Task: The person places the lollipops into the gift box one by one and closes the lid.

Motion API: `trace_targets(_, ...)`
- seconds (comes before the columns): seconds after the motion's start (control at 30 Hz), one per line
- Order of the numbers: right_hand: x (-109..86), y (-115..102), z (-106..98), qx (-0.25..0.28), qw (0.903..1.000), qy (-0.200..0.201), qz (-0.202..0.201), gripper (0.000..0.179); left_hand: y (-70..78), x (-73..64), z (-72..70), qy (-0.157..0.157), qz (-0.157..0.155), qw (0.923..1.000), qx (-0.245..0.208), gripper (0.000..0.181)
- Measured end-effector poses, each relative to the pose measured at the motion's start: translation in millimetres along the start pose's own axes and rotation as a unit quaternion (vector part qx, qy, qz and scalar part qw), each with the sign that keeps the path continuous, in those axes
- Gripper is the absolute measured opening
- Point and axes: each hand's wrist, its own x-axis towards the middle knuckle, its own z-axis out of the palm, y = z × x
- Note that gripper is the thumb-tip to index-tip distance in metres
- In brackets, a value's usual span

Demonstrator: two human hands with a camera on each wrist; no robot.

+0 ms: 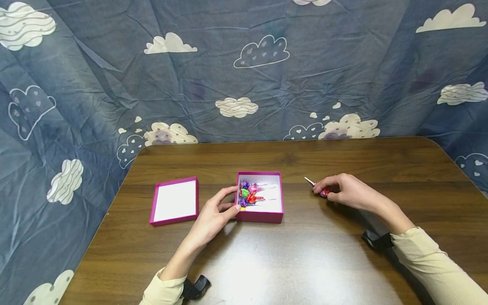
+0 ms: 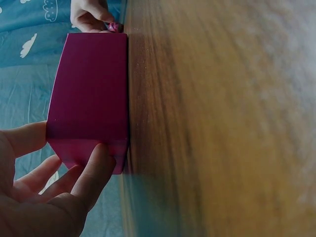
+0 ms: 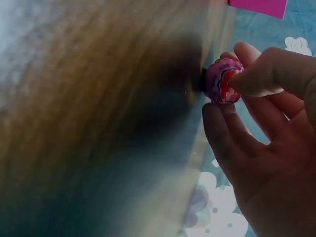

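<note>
A magenta box (image 1: 259, 217) with a white inside stands on the table, several wrapped lollipops (image 1: 251, 197) lying in it with their heads toward its left wall. My left hand (image 1: 213, 218) rests its fingers and thumb against that left side; the left wrist view shows the thumb at the upper corner and fingertips along the wall. To the right of the box, my right hand (image 1: 348, 192) pinches a pink-and-red wrapped lollipop (image 3: 224, 81) by its head, low at the tabletop. Its white stick (image 1: 309, 181) points toward the far left.
Left of the box lies its magenta-edged lid (image 1: 174, 201), white inside facing up. The brown wooden table (image 1: 297, 262) has its far edge against a blue cloud-patterned cloth (image 1: 213, 80). Black straps (image 1: 377, 241) are on both wrists.
</note>
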Motion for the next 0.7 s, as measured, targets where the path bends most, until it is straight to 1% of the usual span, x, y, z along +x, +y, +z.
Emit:
trace_targets(0.17, -4.6, -0.6, 2.3, -0.008, 0.9998, -0.01, -0.012, 0.041, 0.0, 0.2, 0.6, 0.0, 0.002, 1.0, 0.0, 0.051)
trace_targets(0.37, -9.1, -2.4, 8.0, -0.025, 0.9991, 0.008, -0.034, 0.043, -0.3, 0.1, 0.9, 0.001, 0.002, 1.0, -0.003, 0.051)
trace_targets(0.47, -10.8, -6.5, 10.7, -0.025, 0.9991, 0.015, -0.031, 0.041, -0.1, -0.1, 1.0, 0.003, -0.001, 1.0, -0.002, 0.051)
trace_targets(0.63, -13.2, -13.0, 16.0, -0.023, 0.9992, 0.024, -0.021, 0.031, -0.2, -0.4, 1.4, 0.003, -0.004, 1.0, -0.001, 0.052)
trace_targets(0.7, -13.0, -16.3, 18.1, -0.015, 0.9994, 0.029, -0.015, 0.027, -0.5, -0.5, 1.3, 0.003, -0.004, 1.0, -0.001, 0.052)
